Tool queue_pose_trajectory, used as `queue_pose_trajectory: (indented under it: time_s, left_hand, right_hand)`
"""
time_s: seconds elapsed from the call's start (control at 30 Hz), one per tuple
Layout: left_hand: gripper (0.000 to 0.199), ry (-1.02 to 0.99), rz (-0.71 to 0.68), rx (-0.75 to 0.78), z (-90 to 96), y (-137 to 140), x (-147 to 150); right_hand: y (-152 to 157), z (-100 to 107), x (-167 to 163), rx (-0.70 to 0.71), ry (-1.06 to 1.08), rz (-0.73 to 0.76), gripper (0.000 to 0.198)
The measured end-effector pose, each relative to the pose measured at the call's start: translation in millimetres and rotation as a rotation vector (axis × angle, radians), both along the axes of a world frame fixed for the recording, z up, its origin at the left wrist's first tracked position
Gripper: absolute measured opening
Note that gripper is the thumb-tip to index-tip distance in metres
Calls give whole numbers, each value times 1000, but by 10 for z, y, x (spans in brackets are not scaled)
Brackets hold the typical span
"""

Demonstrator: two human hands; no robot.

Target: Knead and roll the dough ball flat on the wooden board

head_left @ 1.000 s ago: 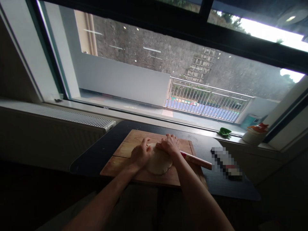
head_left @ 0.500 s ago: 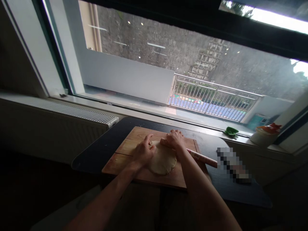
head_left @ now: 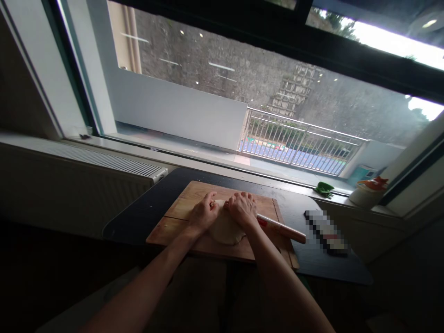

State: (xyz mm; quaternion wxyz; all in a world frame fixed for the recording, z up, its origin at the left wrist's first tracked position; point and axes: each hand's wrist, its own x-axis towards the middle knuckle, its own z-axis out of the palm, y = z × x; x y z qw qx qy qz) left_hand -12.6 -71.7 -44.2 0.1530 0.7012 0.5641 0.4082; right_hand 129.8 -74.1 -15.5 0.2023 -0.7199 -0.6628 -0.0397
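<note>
A flat round of pale dough (head_left: pixel 227 229) lies on a wooden cutting board (head_left: pixel 176 226). At its left far edge, my left hand (head_left: pixel 204 213) is closed, with curled fingers pinching the dough. My right hand (head_left: pixel 242 209) bends its fingers over the far right edge of the dough, thumb tucked toward the left hand. Some fingertips of both hands are hidden. A rolling pin (head_left: pixel 286 230) with a red mark rests across the board's right side, partly behind my right forearm, and its end sticks out past the board.
The board is on a dark table (head_left: pixel 138 215) against the window sill. A blurred-out flat object (head_left: pixel 326 233) lies on the table at right. On the sill stand a green item (head_left: pixel 324 188) and a white pot (head_left: pixel 366 195). A radiator (head_left: pixel 104 162) is at left.
My right hand has moved left and a little nearer, closer to my left hand. Both hands remain on the dough. The whole view has shifted slightly.
</note>
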Motion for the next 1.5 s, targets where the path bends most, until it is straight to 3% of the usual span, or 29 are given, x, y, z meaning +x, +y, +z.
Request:
queue_pose_trajectory:
  time_s: [0.27,0.63,1.0,1.17,1.33,1.5]
  left_hand:
    - [40,11,0,0,-51,29,-14]
    - [36,-16,-12,22,-18,16,-6]
    - [36,-24,-15,-16,-17,6,-15]
    - [37,-12,-8,18,-39,7,-18]
    - [36,-11,-17,13,-8,-14,-13]
    - [34,-30,-16,-11,23,-32,-20]
  right_hand:
    - [597,45,286,-229,101,-69,37]
    - [45,30,-28,-42,44,-40,41]
    - [582,70,253,-160,83,-121,39]
    - [358,51,135,-140,63,-88,42]
    - [89,16,3,-23,9,-23,41]
    - [273,33,109,-77,31,-30,39]
